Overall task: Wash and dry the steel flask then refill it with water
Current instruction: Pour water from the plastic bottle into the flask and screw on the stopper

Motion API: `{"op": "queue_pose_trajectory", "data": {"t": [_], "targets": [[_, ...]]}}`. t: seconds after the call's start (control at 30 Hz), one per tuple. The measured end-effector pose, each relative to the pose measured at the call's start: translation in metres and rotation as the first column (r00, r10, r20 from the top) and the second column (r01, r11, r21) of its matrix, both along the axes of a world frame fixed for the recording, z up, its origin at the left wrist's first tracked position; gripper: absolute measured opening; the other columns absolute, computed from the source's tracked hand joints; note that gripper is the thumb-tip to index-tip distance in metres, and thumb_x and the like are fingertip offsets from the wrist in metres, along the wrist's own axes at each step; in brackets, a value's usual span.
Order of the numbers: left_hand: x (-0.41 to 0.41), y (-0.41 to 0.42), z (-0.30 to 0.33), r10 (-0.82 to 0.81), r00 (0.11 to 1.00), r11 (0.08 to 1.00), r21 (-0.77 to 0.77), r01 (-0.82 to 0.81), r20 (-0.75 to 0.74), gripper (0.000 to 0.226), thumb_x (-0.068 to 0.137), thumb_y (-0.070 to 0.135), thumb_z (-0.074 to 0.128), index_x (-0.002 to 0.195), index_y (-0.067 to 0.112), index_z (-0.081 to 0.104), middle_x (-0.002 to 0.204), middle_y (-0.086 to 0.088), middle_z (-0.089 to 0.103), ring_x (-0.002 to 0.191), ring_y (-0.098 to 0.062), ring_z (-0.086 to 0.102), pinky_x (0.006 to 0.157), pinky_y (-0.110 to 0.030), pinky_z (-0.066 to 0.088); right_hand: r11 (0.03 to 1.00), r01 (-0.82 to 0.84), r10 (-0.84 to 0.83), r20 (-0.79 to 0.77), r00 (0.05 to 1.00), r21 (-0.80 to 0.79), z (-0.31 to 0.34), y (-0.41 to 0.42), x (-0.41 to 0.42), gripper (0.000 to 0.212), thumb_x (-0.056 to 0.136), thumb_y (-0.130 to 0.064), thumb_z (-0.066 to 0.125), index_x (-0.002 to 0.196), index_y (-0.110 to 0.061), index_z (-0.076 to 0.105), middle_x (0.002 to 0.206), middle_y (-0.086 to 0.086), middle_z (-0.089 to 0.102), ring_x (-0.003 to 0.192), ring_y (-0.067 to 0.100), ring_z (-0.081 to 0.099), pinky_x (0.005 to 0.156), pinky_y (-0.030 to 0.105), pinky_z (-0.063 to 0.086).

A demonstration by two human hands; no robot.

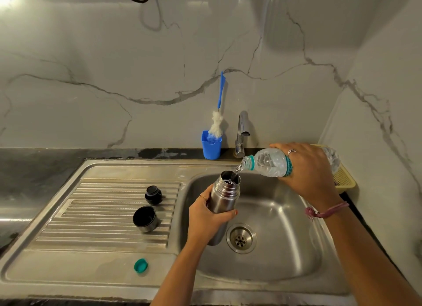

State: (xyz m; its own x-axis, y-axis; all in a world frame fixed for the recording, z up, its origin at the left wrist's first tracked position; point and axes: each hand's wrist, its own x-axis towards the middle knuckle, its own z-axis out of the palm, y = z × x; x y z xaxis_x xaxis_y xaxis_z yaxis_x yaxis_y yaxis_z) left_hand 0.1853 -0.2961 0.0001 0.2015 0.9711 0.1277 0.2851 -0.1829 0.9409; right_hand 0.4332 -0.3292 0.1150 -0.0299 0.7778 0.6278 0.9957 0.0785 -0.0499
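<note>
**A:** Where's the flask?

**B:** The steel flask [225, 195] is upright over the sink basin [285, 248]. My left hand [206, 216] wraps its body; my right hand [307, 168] clamps the tilted plastic bottle [269, 162], mouth just above the flask's opening.

**A:** Risks?

**B:** The stream is thin. Tip the bottle further, I'd guess, and water overshoots the narrow mouth, wetting the flask's outside.
</note>
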Motion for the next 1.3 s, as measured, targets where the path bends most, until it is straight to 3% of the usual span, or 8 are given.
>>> {"op": "queue_pose_trajectory", "data": {"t": [0.5,0.77,1.3], "targets": [[-0.0008,-0.0001,0.0004,-0.009,1.0,1.0,-0.002,0.008,-0.025,0.081,0.057,0.03,0.094,0.127,0.042,0.054,0.111,0.021,0.068,0.1,0.008,0.061,0.085,-0.015,0.05,1.0,0.009,-0.009,0.027,1.0,0.01,0.0049,0.0008,0.0007,0.055,0.066,-0.039,0.085,0.115,-0.023,0.065,0.099,-0.002,0.071,0.089,0.024,0.064,0.078,0.042,0.05],[-0.0027,-0.0001,0.0005,0.0,1.0,1.0,-0.015,0.0,0.011,0.081,0.056,0.025,0.095,0.129,0.032,0.06,0.108,0.017,0.071,0.098,0.001,0.066,0.09,-0.027,0.055,1.0,0.018,-0.018,0.044,0.999,-0.009,0.0054,0.0041,0.0053,0.056,0.068,-0.043,0.083,0.116,-0.025,0.063,0.104,-0.005,0.07,0.094,0.022,0.064,0.081,0.041,0.05],[-0.0001,-0.0015,0.0022,-0.008,1.0,1.0,-0.016,0.008,-0.002,0.081,0.058,0.024,0.095,0.127,0.04,0.055,0.111,0.018,0.068,0.101,-0.001,0.064,0.091,-0.025,0.054,1.0,0.028,-0.027,0.076,0.997,-0.013,0.0098,0.0036,0.0053,0.057,0.067,-0.044,0.084,0.116,-0.024,0.063,0.104,-0.003,0.07,0.096,0.023,0.064,0.084,0.043,0.049]]}}
